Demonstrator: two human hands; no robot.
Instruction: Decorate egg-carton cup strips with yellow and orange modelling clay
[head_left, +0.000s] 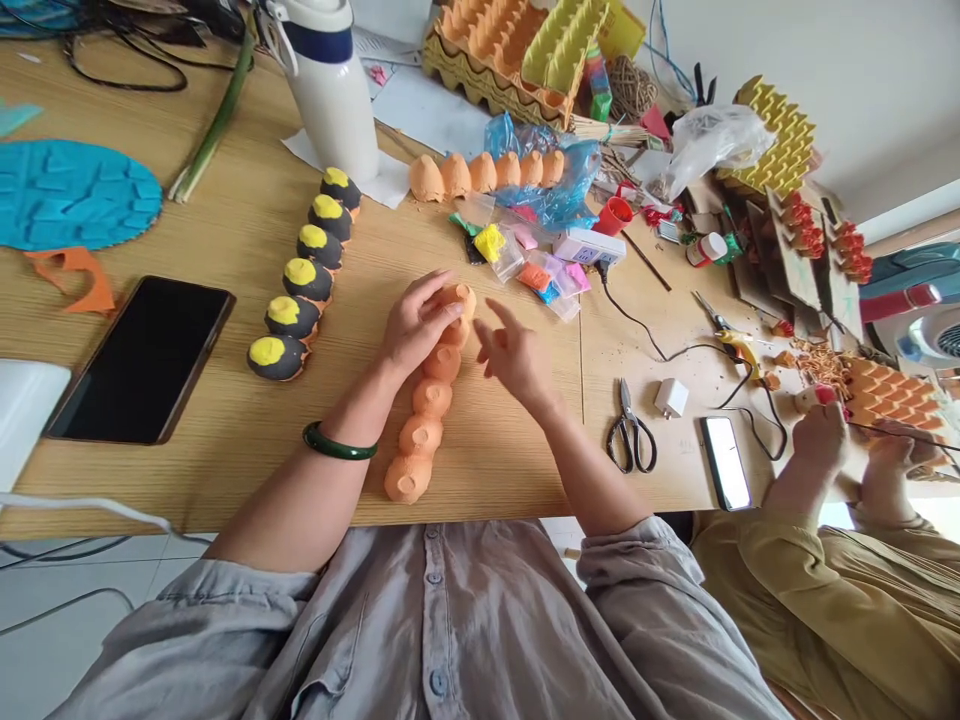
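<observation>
A strip of orange egg-carton cups (421, 420) lies on the wooden table (510, 440), running from the near edge away from me. My left hand (416, 325), with a green bangle at the wrist, rests on the strip's far end, fingers curled over the last cup. My right hand (514, 355) hovers just right of the strip, fingers spread and holding nothing.
A row of black-and-yellow painted cups (304, 282) and a dark phone (142, 360) lie to the left. Scissors (630, 432), a charger (670, 398) and another phone (726, 462) lie to the right, where another person's hands (825, 435) work. A white flask (330, 85), clay bags (525, 262) and egg cartons (517, 45) stand behind.
</observation>
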